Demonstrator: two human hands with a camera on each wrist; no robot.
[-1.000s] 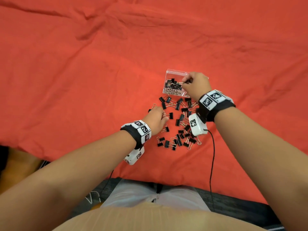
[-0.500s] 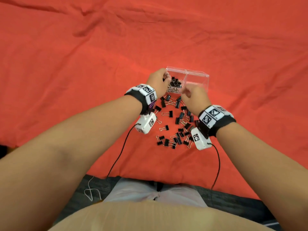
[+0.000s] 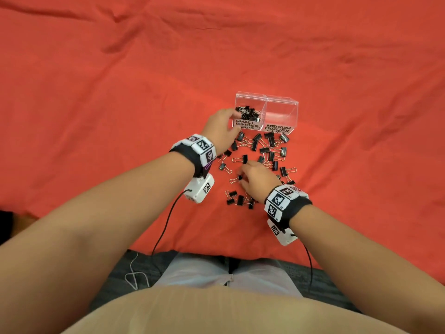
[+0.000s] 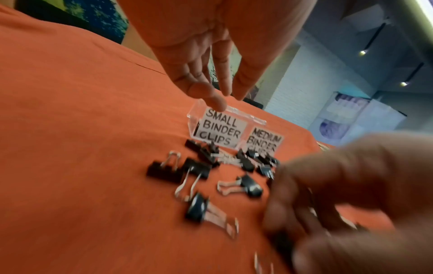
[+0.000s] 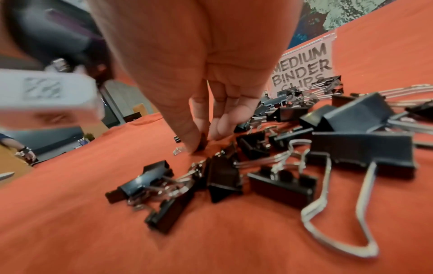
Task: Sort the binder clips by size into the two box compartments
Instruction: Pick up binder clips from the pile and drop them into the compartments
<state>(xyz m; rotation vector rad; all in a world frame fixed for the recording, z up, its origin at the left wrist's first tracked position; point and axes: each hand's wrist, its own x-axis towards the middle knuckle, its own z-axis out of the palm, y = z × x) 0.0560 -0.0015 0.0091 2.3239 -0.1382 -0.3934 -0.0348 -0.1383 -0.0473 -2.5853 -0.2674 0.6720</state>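
Observation:
A clear two-compartment box (image 3: pixel 266 99) stands on the red cloth. Its left compartment, labelled SMALL BINDER CLIPS (image 4: pixel 221 128), holds several black clips (image 3: pixel 248 112). The right one, labelled MEDIUM BINDER CLIPS (image 5: pixel 304 68), looks empty. Loose black binder clips (image 3: pixel 267 150) of two sizes lie scattered in front of the box. My left hand (image 3: pixel 228 121) hovers at the small compartment's left front corner, fingers (image 4: pixel 214 100) straight and holding nothing. My right hand (image 3: pixel 242 179) is down in the pile, thumb and forefinger pinching a small clip (image 5: pixel 202 142) against the cloth.
The wrinkled red cloth (image 3: pixel 120 92) covers the whole surface, ending at a front edge just before my lap. Cables from both wrist cameras (image 3: pixel 166 225) trail across the near cloth. Larger clips (image 5: pixel 360 148) lie right of my right hand.
My right hand left the box and dropped back into the pile, where it now pinches a clip. My left hand carried up to the small compartment and now has straight, empty fingers.

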